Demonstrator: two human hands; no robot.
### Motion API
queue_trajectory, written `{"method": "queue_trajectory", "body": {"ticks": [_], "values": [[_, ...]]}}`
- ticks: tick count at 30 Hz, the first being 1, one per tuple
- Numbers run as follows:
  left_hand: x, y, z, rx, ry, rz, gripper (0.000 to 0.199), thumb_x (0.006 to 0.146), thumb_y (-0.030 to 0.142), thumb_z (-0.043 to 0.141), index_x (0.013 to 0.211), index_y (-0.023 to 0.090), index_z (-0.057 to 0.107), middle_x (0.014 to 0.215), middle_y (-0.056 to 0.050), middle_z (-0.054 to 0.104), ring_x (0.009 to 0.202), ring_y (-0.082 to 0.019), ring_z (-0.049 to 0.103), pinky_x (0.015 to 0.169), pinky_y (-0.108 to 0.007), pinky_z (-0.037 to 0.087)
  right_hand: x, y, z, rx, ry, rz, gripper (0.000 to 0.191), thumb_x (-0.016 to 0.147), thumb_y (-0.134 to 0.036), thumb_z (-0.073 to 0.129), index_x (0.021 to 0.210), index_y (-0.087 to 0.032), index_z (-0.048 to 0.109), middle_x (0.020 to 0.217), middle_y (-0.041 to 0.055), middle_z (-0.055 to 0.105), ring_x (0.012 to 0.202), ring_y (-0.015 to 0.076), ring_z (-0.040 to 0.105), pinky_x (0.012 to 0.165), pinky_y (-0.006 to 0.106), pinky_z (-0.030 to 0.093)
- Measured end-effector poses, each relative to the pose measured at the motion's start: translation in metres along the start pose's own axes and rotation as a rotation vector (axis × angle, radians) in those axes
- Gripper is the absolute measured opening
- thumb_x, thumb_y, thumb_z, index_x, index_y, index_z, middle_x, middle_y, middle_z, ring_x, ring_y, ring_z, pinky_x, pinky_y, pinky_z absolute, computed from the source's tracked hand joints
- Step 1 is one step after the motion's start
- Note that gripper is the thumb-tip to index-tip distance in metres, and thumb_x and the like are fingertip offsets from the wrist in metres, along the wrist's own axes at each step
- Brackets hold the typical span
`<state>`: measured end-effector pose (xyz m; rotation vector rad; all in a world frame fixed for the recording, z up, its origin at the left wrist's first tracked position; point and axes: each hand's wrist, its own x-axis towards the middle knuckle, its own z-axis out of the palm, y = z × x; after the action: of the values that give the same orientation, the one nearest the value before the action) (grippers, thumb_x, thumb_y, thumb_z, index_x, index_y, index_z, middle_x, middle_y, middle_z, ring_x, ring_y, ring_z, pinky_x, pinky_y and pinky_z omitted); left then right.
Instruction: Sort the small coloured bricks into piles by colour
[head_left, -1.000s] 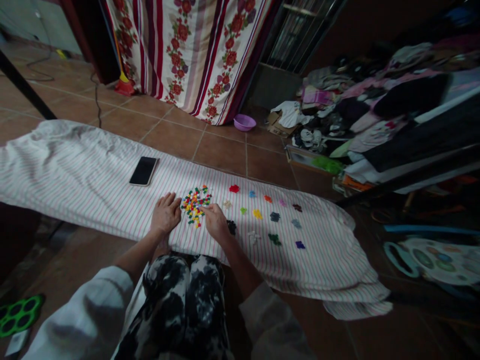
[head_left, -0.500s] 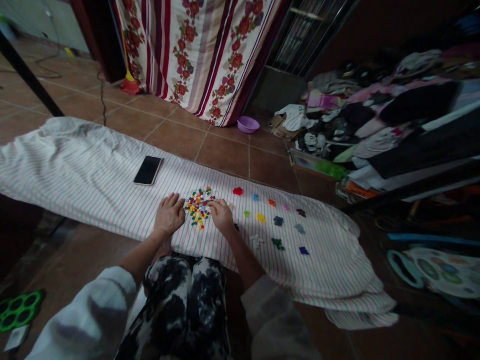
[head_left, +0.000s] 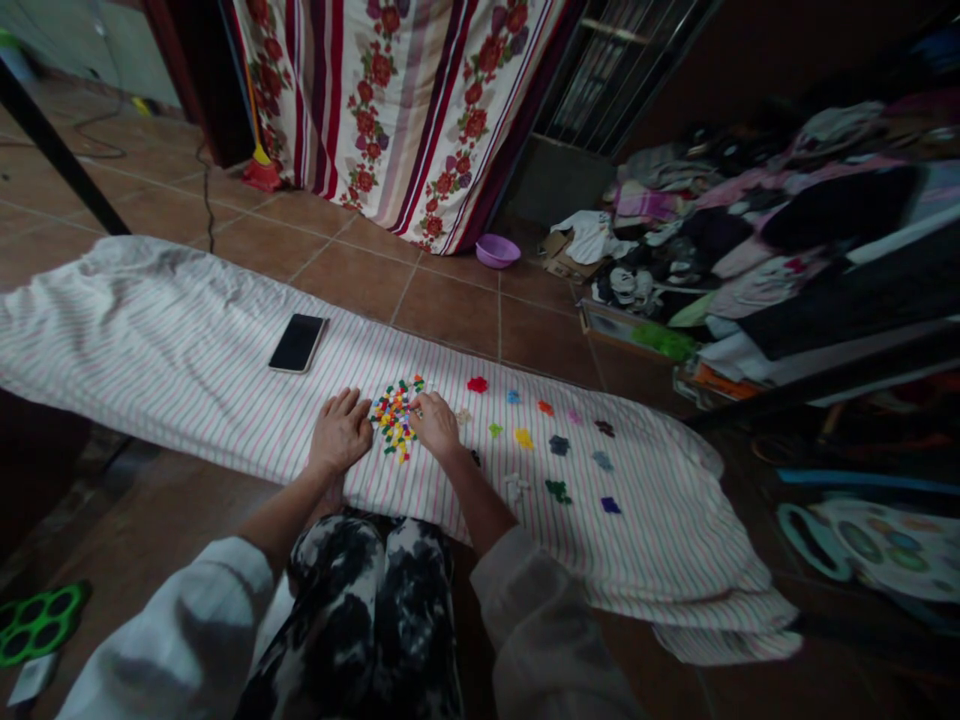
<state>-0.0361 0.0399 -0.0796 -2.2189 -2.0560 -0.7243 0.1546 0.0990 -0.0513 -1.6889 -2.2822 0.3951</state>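
Observation:
A mixed heap of tiny coloured pieces [head_left: 391,418] lies on the striped cloth [head_left: 202,350] in front of me. My left hand [head_left: 341,430] rests flat on the cloth at the heap's left edge, fingers stretched out. Over the heap's right side, my right hand [head_left: 436,422] has its fingers pinched together; whatever is between them is too small to make out. To the right lie small single-colour piles, among them a red pile [head_left: 477,384], a yellow pile [head_left: 523,438], a dark green pile [head_left: 558,491] and a purple pile [head_left: 610,505].
A phone [head_left: 298,343] lies on the cloth left of the heap. Beyond the cloth-covered surface are a purple basin [head_left: 497,251], a floral curtain [head_left: 420,110] and a red broom [head_left: 262,172]. Clothes [head_left: 750,210] are piled at the right.
My right hand has shifted slightly left and further over the mixed heap, its fingers still pinched. My left hand has stayed in place.

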Motion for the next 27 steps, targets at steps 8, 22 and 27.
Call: {"method": "queue_trajectory", "body": {"ticks": [8, 22, 27], "values": [[-0.001, 0.000, -0.001, 0.002, -0.021, 0.001, 0.039, 0.090, 0.027, 0.042, 0.121, 0.018, 0.064, 0.141, -0.014, 0.057, 0.137, -0.030, 0.047, 0.113, -0.047, 0.036, 0.000, -0.002, -0.001, -0.017, -0.030, -0.009, 0.016, 0.088, -0.015, 0.057, 0.101, -0.022, 0.066, 0.106, 0.0071, 0.063, 0.103, 0.0198, 0.057, 0.093, 0.030, 0.043], [-0.001, 0.000, 0.000, -0.010, -0.009, 0.004, 0.039, 0.089, 0.027, 0.042, 0.121, 0.018, 0.064, 0.141, -0.014, 0.057, 0.137, -0.030, 0.046, 0.113, -0.048, 0.036, 0.003, 0.000, 0.005, 0.032, 0.011, -0.048, 0.016, 0.088, -0.015, 0.055, 0.094, -0.021, 0.068, 0.102, 0.0069, 0.064, 0.100, 0.0189, 0.058, 0.091, 0.029, 0.045], [-0.001, -0.001, 0.001, -0.009, -0.005, 0.001, 0.040, 0.090, 0.027, 0.041, 0.121, 0.018, 0.064, 0.141, -0.015, 0.057, 0.137, -0.030, 0.046, 0.113, -0.048, 0.036, 0.001, 0.008, 0.009, 0.171, 0.092, 0.020, 0.017, 0.090, -0.018, 0.051, 0.089, -0.022, 0.067, 0.088, 0.0010, 0.067, 0.082, 0.0140, 0.060, 0.079, 0.024, 0.045]]}}
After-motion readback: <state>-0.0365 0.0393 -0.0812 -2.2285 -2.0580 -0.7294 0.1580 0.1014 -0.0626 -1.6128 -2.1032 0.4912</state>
